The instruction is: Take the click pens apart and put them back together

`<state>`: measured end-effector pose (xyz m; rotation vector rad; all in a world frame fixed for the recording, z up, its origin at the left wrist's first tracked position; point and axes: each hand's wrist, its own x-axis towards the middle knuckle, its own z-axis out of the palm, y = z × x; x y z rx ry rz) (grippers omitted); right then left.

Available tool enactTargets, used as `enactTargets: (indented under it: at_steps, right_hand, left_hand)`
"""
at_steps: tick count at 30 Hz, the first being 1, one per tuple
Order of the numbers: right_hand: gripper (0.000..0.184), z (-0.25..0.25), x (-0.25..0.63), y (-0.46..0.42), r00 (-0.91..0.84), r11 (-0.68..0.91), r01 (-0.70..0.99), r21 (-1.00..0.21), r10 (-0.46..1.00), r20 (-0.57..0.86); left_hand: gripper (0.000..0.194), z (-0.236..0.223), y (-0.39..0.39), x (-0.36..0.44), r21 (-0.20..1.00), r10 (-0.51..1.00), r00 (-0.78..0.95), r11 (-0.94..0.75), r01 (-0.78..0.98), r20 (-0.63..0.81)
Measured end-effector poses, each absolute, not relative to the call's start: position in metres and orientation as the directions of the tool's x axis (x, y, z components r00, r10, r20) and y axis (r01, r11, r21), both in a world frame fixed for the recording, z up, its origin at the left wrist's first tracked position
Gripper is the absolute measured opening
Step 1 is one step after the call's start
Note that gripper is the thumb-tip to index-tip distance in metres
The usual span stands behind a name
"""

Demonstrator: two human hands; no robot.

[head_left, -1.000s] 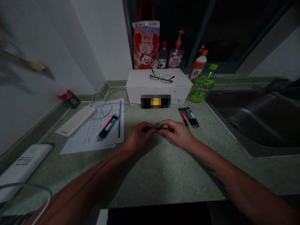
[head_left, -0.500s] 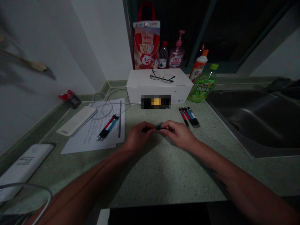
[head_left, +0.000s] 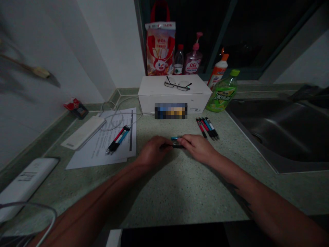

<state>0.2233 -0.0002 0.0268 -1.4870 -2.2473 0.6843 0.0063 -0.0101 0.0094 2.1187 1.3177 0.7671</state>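
Observation:
Both my hands meet over the middle of the speckled green counter point(head_left: 180, 185). My left hand point(head_left: 154, 151) and my right hand point(head_left: 197, 147) are each closed on an end of a small blue and black pen point(head_left: 176, 141), held level just above the counter. Its ends are hidden in my fingers. Several more pens point(head_left: 207, 127) lie in a row to the right of my right hand. Another group of red, blue and black pens point(head_left: 118, 140) rests on printed sheets of paper point(head_left: 102, 144) to the left.
A white box point(head_left: 174, 92) with glasses point(head_left: 177, 84) on top stands behind my hands, bottles and a red bag behind it. A steel sink point(head_left: 280, 130) lies to the right. A white power bank point(head_left: 83, 132) with cable and a white device point(head_left: 25, 183) lie left.
My hands have sunk slightly toward the counter and drawn a little closer together, still holding the pen between them.

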Motion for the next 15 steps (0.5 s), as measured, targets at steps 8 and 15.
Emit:
enactTargets:
  at_steps: [8,15]
  right_hand:
    - [0.004,0.024,0.228,0.001,-0.364,0.362,0.843,-0.398,0.928,0.075]
    - [0.009,0.023,0.227,0.002,-0.403,0.388,0.855,-0.343,0.915,0.028]
  left_hand:
    - [0.006,0.012,-0.009,0.007,0.548,0.867,0.463,-0.481,0.684,0.183]
    - [0.014,0.002,0.010,0.007,0.477,0.904,0.377,-0.426,0.769,0.200]
